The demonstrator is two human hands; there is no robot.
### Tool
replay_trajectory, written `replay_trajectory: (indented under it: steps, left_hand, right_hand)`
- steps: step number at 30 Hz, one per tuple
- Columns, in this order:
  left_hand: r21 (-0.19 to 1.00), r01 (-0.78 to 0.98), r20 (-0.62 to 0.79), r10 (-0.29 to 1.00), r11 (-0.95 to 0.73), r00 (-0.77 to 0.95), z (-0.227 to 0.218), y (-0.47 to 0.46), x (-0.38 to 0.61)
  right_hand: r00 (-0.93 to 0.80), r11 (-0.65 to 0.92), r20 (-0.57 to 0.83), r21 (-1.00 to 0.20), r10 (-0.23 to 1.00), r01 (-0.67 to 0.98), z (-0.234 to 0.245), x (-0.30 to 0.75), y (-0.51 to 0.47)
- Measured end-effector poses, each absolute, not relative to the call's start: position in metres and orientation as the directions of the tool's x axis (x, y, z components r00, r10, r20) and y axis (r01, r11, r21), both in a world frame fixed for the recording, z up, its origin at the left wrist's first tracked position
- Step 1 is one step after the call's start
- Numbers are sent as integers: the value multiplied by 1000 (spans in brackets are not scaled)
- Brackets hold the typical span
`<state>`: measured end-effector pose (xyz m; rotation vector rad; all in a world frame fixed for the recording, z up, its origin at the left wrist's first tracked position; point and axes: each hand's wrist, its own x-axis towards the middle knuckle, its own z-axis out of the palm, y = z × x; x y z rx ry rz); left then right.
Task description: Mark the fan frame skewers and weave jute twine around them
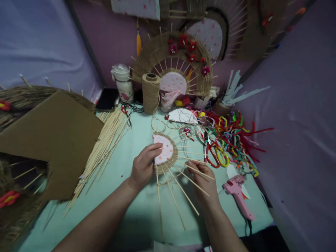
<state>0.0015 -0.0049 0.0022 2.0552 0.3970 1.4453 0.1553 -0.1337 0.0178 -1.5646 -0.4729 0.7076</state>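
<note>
My left hand grips a small half-round craft piece with a pink dotted centre and a rim of wound jute. Thin wooden sticks fan out of it toward me and to the right. My right hand lies among those sticks on the right side, its fingers curled around a strand of jute twine too thin to follow. The twine loops lead back to a tall jute spool.
A bundle of bamboo sticks and a cardboard sheet lie left. Coloured pipe cleaners, red scissors and a pink glue gun lie right. A finished jute arch with red flowers, a bottle and a phone stand behind.
</note>
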Motion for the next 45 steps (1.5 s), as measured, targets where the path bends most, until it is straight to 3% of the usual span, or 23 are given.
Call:
replay_trajectory:
  steps: [11, 21, 29, 35, 40, 45]
  left_hand:
    - [673, -128, 732, 631, -729, 258, 5, -3, 0]
    - [770, -196, 635, 760, -607, 140, 5, 0, -2]
    - [703, 26, 707, 702, -711, 82, 16, 3, -9]
    - [720, -215, 685, 725, -660, 68, 16, 3, -2]
    - [827, -86, 562, 820, -555, 110, 20, -4, -2]
    - [840, 48, 532, 837, -541, 128, 17, -5, -2]
  right_hand:
    - [768, -126, -91, -992, 635, -13, 37, 150, -125]
    - [685, -29, 85, -988, 723, 153, 40, 142, -118]
    - [667, 29, 181, -972, 723, 232, 43, 138, -108]
    - [629, 95, 305, -934, 715, 346, 36, 137, -106]
    - [574, 153, 420, -878, 703, 454, 29, 139, -111]
    - [536, 187, 446, -863, 717, 469, 21, 140, -111]
